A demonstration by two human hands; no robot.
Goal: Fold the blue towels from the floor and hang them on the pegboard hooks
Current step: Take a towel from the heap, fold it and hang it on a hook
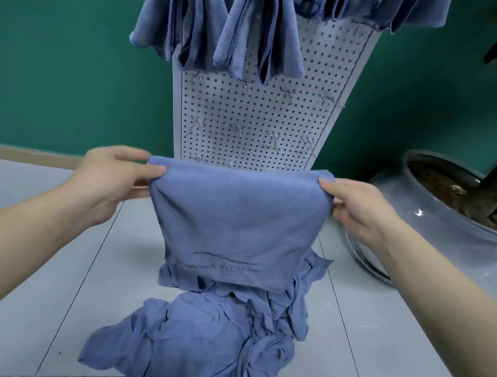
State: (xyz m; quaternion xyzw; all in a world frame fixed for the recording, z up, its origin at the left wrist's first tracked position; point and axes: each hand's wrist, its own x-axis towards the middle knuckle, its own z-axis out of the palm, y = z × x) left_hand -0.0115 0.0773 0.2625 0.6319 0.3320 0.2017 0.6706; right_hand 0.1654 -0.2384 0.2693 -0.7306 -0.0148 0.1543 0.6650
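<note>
A blue towel folded over hangs between my hands in front of the pegboard, its fold at the top and faint lettering near its lower edge. My left hand pinches its upper left corner. My right hand pinches the upper right corner. Below it, a heap of crumpled blue towels lies on the tiled floor. The white pegboard stands upright behind, with several folded blue towels hung along its top and bare metal hooks in rows lower down.
A large glass pot holding a plant trunk and soil stands on the floor at the right, close to my right hand. A green wall runs behind the pegboard. Grey floor tiles lie to the left of the heap.
</note>
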